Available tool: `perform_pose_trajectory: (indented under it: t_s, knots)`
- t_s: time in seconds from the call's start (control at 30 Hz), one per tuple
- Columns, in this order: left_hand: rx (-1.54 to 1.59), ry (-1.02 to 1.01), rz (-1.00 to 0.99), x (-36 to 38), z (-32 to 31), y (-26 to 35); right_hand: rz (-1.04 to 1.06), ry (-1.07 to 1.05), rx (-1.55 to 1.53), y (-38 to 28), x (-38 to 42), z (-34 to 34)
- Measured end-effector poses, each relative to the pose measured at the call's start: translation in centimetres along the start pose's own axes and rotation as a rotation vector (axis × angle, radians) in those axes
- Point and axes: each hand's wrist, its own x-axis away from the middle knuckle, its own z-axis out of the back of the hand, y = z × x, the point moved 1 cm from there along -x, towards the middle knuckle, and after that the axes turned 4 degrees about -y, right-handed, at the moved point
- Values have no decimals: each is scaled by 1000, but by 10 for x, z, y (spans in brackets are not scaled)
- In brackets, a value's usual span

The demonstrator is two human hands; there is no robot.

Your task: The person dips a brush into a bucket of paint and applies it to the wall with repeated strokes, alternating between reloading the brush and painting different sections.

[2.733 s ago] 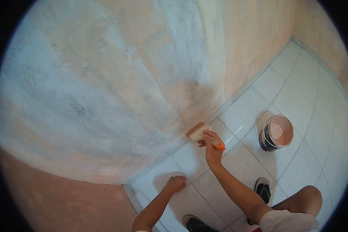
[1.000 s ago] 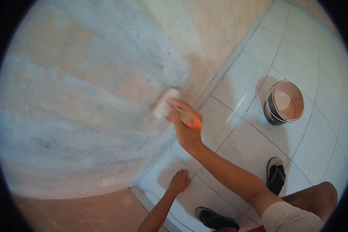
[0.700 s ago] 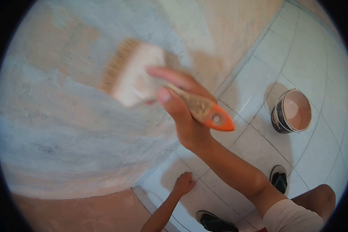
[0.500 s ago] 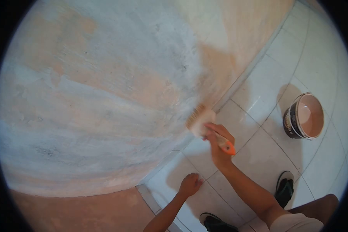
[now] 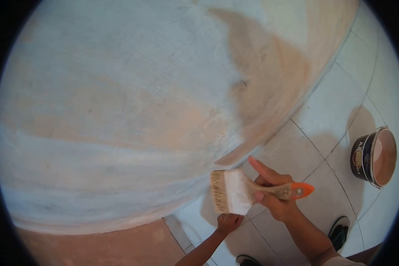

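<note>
My right hand point(image 5: 277, 193) grips a wide paintbrush point(image 5: 238, 190) by its wooden, orange-tipped handle, one finger pointing out toward the wall. The brush has pale bristles and a white ferrule, and its bristles point left, close to the foot of the painted wall point(image 5: 133, 97). Below the brush, my left hand point(image 5: 229, 224) is low over the floor tiles with its fingers curled in; the brush covers part of it. Patches of grey-blue, white and peach mark the wall, and a fresh pinkish streak runs along its bottom edge.
A dark paint bucket point(image 5: 362, 157) with pinkish paint and a wire handle stands on the pale tiled floor point(image 5: 292, 155) at the right. My sandalled foot point(image 5: 339, 232) is at the lower right. Peach-brown surface point(image 5: 102, 248) lies along the lower left.
The brush has come away from the wall's foot and swung so its handle points right. My view has shifted, and the bucket sits lower and farther right. A pinkish streak shows at the wall's base.
</note>
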Motion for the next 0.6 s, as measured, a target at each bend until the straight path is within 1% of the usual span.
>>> perform_pose_trajectory:
  t_s: [0.07, 0.1, 0.13, 0.17, 0.2, 0.23, 0.27, 0.3, 0.47, 0.53, 0.57, 0.6]
  knots:
    - [104, 194, -169, -13, 14, 6, 11, -36, 1, 6, -11, -4]
    - [114, 201, -181, -8, 7, 1, 128, -21, 31, 10, -13, -5]
    - [125, 207, -193, -4, 1, -5, 183, -12, 42, 14, -15, -5]
    - [139, -25, -47, 15, -20, -19, 238, -3, 54, 17, -16, -6]
    - [151, -143, 30, 26, -43, -34, 223, -49, 59, 18, -15, -3]
    - [154, -261, 107, 26, -48, -38, 207, -95, 67, 19, -15, -1]
    - [154, -259, 90, 28, -52, -39, 205, -95, 66, 19, -15, -3]
    - [141, -212, 56, 29, -55, -40, 226, -71, 40, 18, -16, -5]
    - [54, -53, -67, 9, -27, -22, 266, -37, 31, 10, -16, -13]
    - [35, -10, -89, 9, -19, -19, 177, 76, 125, 1, -12, -16]
    - [28, 14, -99, 10, -15, -17, 181, 76, 133, -7, -10, -18]
    - [26, 36, -109, 8, -11, -16, 251, 132, 188, -17, -8, -19]
